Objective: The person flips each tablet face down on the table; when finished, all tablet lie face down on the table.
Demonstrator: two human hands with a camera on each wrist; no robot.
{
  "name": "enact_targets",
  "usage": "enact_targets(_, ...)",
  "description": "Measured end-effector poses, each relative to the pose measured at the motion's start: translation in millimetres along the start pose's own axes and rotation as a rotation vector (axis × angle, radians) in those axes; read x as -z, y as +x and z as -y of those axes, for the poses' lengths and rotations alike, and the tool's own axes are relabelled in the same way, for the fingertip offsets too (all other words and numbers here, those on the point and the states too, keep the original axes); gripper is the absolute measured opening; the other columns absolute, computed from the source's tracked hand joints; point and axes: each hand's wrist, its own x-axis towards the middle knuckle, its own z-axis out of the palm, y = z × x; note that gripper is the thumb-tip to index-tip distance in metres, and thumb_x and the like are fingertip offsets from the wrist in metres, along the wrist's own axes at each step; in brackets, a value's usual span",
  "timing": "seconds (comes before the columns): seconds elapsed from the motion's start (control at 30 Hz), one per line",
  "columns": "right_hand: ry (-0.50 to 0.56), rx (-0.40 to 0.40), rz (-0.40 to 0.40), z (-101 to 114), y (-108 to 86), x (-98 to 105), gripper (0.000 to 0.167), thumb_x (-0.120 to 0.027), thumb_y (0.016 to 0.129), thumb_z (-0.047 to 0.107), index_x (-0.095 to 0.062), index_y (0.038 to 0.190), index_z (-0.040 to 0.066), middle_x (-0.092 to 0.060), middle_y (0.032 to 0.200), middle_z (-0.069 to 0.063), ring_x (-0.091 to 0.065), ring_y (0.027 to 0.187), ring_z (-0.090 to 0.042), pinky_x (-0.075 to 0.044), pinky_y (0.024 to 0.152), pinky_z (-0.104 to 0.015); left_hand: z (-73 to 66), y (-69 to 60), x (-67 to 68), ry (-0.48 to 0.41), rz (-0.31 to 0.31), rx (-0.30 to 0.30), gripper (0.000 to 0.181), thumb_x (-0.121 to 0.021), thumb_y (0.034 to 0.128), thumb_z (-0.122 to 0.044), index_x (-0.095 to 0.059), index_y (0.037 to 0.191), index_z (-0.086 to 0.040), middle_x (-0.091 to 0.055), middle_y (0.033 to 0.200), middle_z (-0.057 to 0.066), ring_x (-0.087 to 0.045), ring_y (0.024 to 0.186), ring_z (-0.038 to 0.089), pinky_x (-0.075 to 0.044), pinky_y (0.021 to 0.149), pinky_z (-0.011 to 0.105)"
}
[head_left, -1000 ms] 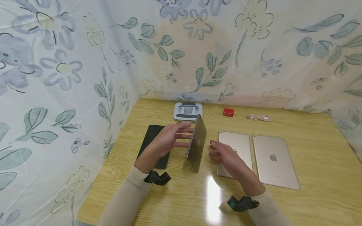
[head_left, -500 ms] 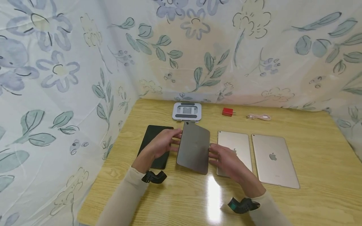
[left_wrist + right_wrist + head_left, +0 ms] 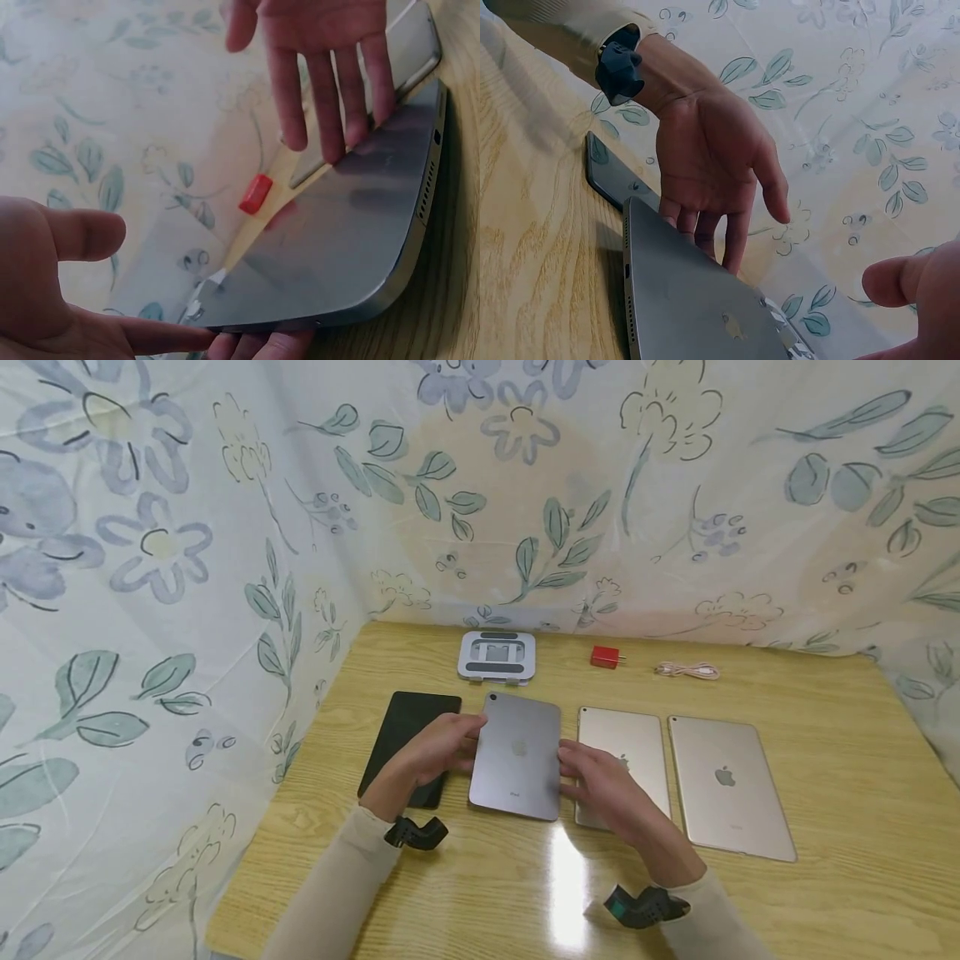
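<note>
A grey tablet (image 3: 517, 777) lies back up between the two hands, its camera at the upper left corner. My left hand (image 3: 429, 753) touches its left edge with the fingers, which in the left wrist view pass partly under the rim while the thumb stands away. At the opposite edge, my right hand (image 3: 606, 781) has straight fingers against the tablet, as the left wrist view shows. The left hand (image 3: 709, 154) also appears in the right wrist view, fingers extended and tips behind the tablet's edge. Whether the tablet rests fully on the table cannot be told.
A dark tablet (image 3: 401, 727) lies under the left forearm. Two gold tablets (image 3: 645, 739), back up, lie at the right, one partly beneath the right hand. Along the back are a folding stand (image 3: 498, 673), a red charger plug (image 3: 604, 657) and a coiled pink cable (image 3: 687, 671).
The grey tablet has turned from nearly upright on edge to lying almost flat, back up. The right hand, apart from it a second ago, now touches its right edge.
</note>
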Motion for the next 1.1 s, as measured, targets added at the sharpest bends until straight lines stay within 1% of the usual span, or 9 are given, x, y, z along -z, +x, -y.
enact_targets(0.17, -0.058, -0.004, -0.019, 1.1, -2.3, -0.4, 0.068, -0.045, 0.119, 0.033, -0.024, 0.171, -0.006, -0.023, 0.178, -0.029, -0.031, 0.163, -0.050, -0.041, 0.128, -0.057, 1.7, 5.4, -5.3, 0.001, 0.000, 0.021, 0.055, -0.049, 0.1175, -0.034, -0.052, 0.158, 0.004, -0.058, 0.155, 0.026, -0.063, 0.141, 0.039, -0.065, 0.103, 0.049)
enact_targets(0.27, -0.089, -0.012, -0.029, 1.5, -3.9, -0.5, 0.068, -0.045, 0.119, 0.033, -0.025, 0.171, -0.005, -0.025, 0.178, -0.028, -0.037, 0.159, -0.051, -0.037, 0.129, -0.061, 2.5, 7.3, -8.5, 0.028, -0.020, 0.041, 0.059, -0.051, 0.1171, -0.034, -0.047, 0.162, 0.004, -0.053, 0.161, 0.025, -0.058, 0.146, 0.041, -0.064, 0.106, 0.048)
enact_targets(0.43, -0.154, -0.014, -0.051, 1.5, -6.4, -1.9, 0.068, -0.049, 0.117, 0.035, -0.029, 0.170, -0.003, -0.029, 0.177, -0.026, -0.046, 0.154, -0.050, -0.028, 0.132, -0.065, 3.2, 6.7, -12.9, 0.144, -0.061, 0.039, 0.058, -0.054, 0.1163, -0.037, -0.052, 0.159, 0.003, -0.052, 0.164, 0.022, -0.057, 0.147, 0.039, -0.061, 0.111, 0.048)
enact_targets(0.57, -0.178, -0.007, -0.057, 1.0, -7.4, -2.2, 0.070, -0.051, 0.117, 0.037, -0.030, 0.171, -0.002, -0.030, 0.177, -0.025, -0.045, 0.155, -0.049, -0.029, 0.132, -0.065, 1.8, 2.5, -17.1, 0.235, -0.092, 0.015, 0.056, -0.055, 0.1156, -0.038, -0.058, 0.154, 0.003, -0.052, 0.164, 0.022, -0.057, 0.147, 0.040, -0.059, 0.114, 0.050)
enact_targets(0.63, -0.191, -0.005, -0.054, 1.5, -7.9, -1.8, 0.070, -0.051, 0.117, 0.038, -0.030, 0.171, -0.002, -0.031, 0.177, -0.025, -0.047, 0.154, -0.050, -0.030, 0.131, -0.066, 1.6, 0.1, -18.0, 0.246, -0.102, 0.008, 0.056, -0.055, 0.1156, -0.037, -0.058, 0.154, 0.004, -0.053, 0.164, 0.023, -0.058, 0.147, 0.041, -0.058, 0.114, 0.050)
enact_targets(0.73, -0.211, -0.003, -0.052, 3.4, -8.4, -0.2, 0.070, -0.051, 0.117, 0.037, -0.030, 0.171, -0.001, -0.032, 0.176, -0.025, -0.052, 0.151, -0.050, -0.031, 0.131, -0.067, 2.8, -2.4, -15.4, 0.223, -0.112, -0.002, 0.055, -0.056, 0.1157, -0.034, -0.058, 0.153, 0.005, -0.056, 0.161, 0.023, -0.063, 0.143, 0.040, -0.061, 0.111, 0.048)
enact_targets(0.87, -0.275, 0.030, -0.041, 9.5, -9.3, 2.4, 0.070, -0.051, 0.116, 0.039, -0.031, 0.171, -0.001, -0.034, 0.176, -0.024, -0.050, 0.153, -0.046, -0.031, 0.131, -0.067, 4.4, -9.2, -2.9, 0.107, -0.101, -0.006, 0.053, -0.058, 0.1154, -0.029, -0.055, 0.155, 0.005, -0.058, 0.158, 0.023, -0.065, 0.139, 0.038, -0.061, 0.110, 0.046)
enact_targets(1.0, -0.289, 0.080, -0.012, 15.9, -7.2, 3.8, 0.070, -0.052, 0.116, 0.039, -0.032, 0.170, -0.002, -0.036, 0.175, -0.024, -0.052, 0.151, -0.046, -0.032, 0.131, -0.067, 5.8, -20.1, 18.3, -0.015, -0.050, -0.031, 0.054, -0.055, 0.1164, -0.022, -0.045, 0.162, 0.006, -0.056, 0.159, 0.026, -0.063, 0.141, 0.040, -0.059, 0.114, 0.049)
enact_targets(1.1, -0.213, 0.114, 0.034, 18.7, -2.0, 3.3, 0.067, -0.054, 0.116, 0.032, -0.033, 0.169, -0.004, -0.037, 0.175, -0.025, -0.053, 0.150, -0.047, -0.036, 0.131, -0.063, 9.6, -28.8, 38.0, -0.088, 0.005, -0.063, 0.057, -0.055, 0.1167, -0.019, -0.039, 0.164, 0.008, -0.054, 0.161, 0.029, -0.061, 0.145, 0.042, -0.057, 0.116, 0.048)
